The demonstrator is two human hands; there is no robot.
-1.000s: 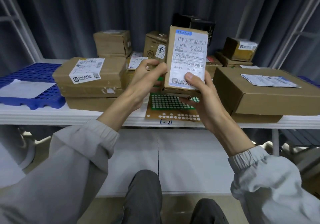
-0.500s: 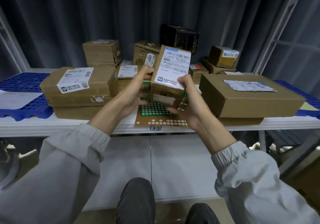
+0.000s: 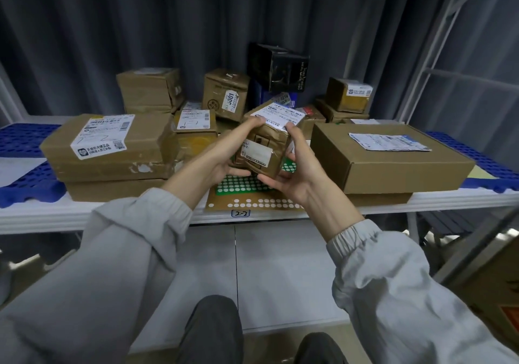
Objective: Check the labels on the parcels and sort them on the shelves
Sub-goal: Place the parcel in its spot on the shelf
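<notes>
Both hands grip the parcel point(image 3: 262, 150) over the shelf point(image 3: 42, 213): left hand point(image 3: 233, 150) curled round its left side, right hand point(image 3: 292, 167) underneath and right. Label point(image 3: 278, 117) faces up, print probably unreadable.

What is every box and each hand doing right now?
Small parcel: held above the shelf, label up.
Left hand: grips the parcel.
Right hand: grips the parcel.
Flat box: closed, lying on another box.
Black box: on top, at the back.
</notes>
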